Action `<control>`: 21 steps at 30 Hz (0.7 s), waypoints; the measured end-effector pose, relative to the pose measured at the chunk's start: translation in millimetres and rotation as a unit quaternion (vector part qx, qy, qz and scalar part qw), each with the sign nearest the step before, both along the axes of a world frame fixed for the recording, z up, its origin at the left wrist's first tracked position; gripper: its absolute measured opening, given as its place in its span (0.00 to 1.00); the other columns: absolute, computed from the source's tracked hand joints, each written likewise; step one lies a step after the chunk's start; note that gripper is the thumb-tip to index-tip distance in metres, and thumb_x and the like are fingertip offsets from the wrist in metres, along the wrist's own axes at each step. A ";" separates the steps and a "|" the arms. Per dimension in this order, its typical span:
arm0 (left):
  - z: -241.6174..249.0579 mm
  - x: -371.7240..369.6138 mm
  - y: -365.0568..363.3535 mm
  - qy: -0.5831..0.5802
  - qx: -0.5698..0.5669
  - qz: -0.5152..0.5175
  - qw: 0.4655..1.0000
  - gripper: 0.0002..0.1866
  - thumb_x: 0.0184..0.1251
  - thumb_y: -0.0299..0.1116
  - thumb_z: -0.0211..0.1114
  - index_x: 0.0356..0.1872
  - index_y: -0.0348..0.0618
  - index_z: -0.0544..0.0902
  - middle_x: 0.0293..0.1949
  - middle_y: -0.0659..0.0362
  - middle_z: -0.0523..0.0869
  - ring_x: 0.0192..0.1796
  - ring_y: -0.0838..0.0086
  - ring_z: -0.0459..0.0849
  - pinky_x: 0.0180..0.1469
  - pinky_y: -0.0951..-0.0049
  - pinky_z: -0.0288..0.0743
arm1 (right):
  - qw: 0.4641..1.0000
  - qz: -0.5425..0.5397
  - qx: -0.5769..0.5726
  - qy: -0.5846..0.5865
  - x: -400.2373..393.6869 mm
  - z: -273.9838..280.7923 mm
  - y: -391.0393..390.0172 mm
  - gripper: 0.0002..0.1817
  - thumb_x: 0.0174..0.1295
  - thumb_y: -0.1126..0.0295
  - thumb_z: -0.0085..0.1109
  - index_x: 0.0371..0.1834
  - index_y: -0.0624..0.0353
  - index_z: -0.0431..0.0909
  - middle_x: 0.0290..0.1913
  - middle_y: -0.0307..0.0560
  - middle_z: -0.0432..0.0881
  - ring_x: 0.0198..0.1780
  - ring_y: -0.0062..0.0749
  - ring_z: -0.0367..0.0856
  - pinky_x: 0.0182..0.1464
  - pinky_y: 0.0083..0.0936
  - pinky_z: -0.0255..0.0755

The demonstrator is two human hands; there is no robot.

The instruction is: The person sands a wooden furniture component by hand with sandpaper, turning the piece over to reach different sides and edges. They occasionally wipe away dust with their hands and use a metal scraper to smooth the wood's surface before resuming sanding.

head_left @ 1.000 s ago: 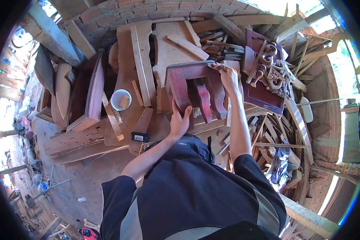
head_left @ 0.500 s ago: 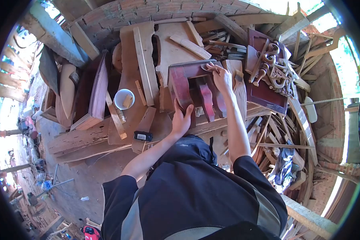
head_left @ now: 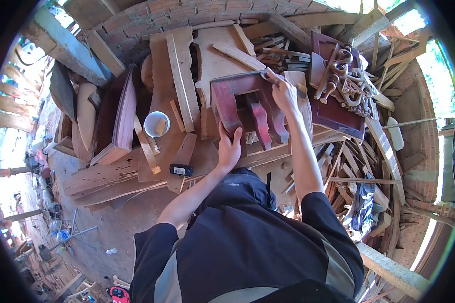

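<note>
A small dark-red wooden stool (head_left: 245,83) with curved legs is tilted on the workbench in front of me, its legs pointing toward my body. My left hand (head_left: 230,147) is wrapped round the lower end of its left leg, thumb on the near side. At the stool's upper right corner, my right hand (head_left: 282,90) presses with its fingers bent together on the edge. Whatever may lie under those fingertips is hidden. Left of the stool stand a white tub (head_left: 156,124) with a wood block in it and a brush-like block with a black end (head_left: 181,170).
Cut boards (head_left: 174,81) lie behind and left of the stool. Carved wooden ornaments (head_left: 346,83) rest on a dark-red panel (head_left: 341,118) to the right. Scrap wood (head_left: 346,169) is heaped below that, and a brick wall (head_left: 187,15) runs along the back.
My right hand has slid along the stool's edge to its upper right corner, its fingers drawing closer together. The stool is shifted slightly; my left hand keeps its hold on the leg.
</note>
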State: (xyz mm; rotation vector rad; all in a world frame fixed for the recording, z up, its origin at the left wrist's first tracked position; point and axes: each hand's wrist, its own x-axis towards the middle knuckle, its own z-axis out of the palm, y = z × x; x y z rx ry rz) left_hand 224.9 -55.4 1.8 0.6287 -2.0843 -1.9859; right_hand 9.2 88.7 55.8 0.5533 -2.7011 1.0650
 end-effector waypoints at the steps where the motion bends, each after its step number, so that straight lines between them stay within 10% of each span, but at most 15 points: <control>1: 7.2 -0.2 1.8 -0.006 -0.013 0.005 1.000 0.44 0.78 0.56 0.58 0.81 0.39 0.48 0.59 0.37 0.84 0.61 0.45 0.84 0.61 0.59 0.75 | 0.995 0.055 0.042 0.077 1.8 -8.4 -9.3 0.25 0.60 0.80 0.51 0.59 0.50 0.86 0.59 0.49 0.86 0.67 0.45 0.80 0.70 0.43 0.68; 3: 3.9 -0.7 4.3 -0.001 -0.007 0.009 1.000 0.43 0.79 0.54 0.57 0.80 0.37 0.49 0.58 0.37 0.84 0.60 0.45 0.84 0.61 0.58 0.76 | 0.979 0.127 0.089 0.132 18.6 -18.2 -39.1 0.28 0.56 0.84 0.49 0.61 0.56 0.84 0.69 0.49 0.79 0.77 0.44 0.68 0.80 0.53 0.52; 8: -22.9 -1.8 -2.6 0.024 -0.051 0.017 0.998 0.41 0.80 0.50 0.57 0.79 0.34 0.51 0.58 0.37 0.84 0.59 0.47 0.85 0.59 0.58 0.76 | 0.940 0.315 0.018 0.129 85.4 0.6 -138.9 0.27 0.54 0.80 0.55 0.60 0.60 0.83 0.68 0.49 0.80 0.74 0.40 0.72 0.77 0.42 0.58; 10: -14.1 -2.5 -14.5 0.005 0.038 -0.052 0.998 0.38 0.80 0.46 0.60 0.79 0.34 0.55 0.60 0.45 0.82 0.61 0.63 0.81 0.64 0.66 0.71 | 0.938 0.336 0.002 0.085 85.4 -11.3 -147.1 0.23 0.61 0.78 0.55 0.60 0.60 0.82 0.68 0.49 0.80 0.72 0.37 0.74 0.76 0.41 0.59; 11: -9.9 -2.2 -11.1 0.040 0.023 -0.042 0.998 0.42 0.80 0.50 0.58 0.80 0.33 0.50 0.61 0.34 0.81 0.64 0.46 0.82 0.63 0.58 0.74 | 0.943 0.327 0.000 0.064 78.7 -15.4 -144.1 0.24 0.63 0.79 0.52 0.63 0.58 0.81 0.70 0.48 0.79 0.75 0.36 0.71 0.79 0.43 0.56; 15: -22.4 -2.4 -7.8 0.043 0.017 -0.014 0.999 0.44 0.78 0.51 0.60 0.80 0.34 0.49 0.67 0.32 0.76 0.70 0.45 0.76 0.68 0.59 0.71 | 0.964 0.252 0.033 0.084 66.0 -10.4 -115.9 0.22 0.69 0.73 0.54 0.67 0.59 0.78 0.73 0.49 0.75 0.78 0.37 0.66 0.83 0.49 0.47; 18: -27.9 -3.4 -6.0 0.068 0.010 0.010 0.998 0.39 0.80 0.42 0.61 0.79 0.32 0.53 0.63 0.45 0.80 0.67 0.64 0.77 0.70 0.69 0.66 | 0.933 0.349 0.036 0.081 84.7 -7.8 -83.3 0.23 0.69 0.70 0.56 0.67 0.59 0.78 0.73 0.51 0.75 0.78 0.38 0.65 0.83 0.51 0.46; 21: -44.8 -7.9 -1.7 0.078 0.102 -0.002 0.992 0.41 0.77 0.41 0.65 0.80 0.38 0.50 0.59 0.44 0.81 0.61 0.59 0.83 0.60 0.63 0.78 | 0.923 0.376 0.065 0.040 71.6 -3.0 -82.9 0.23 0.70 0.69 0.56 0.68 0.59 0.77 0.74 0.52 0.73 0.79 0.39 0.64 0.83 0.51 0.46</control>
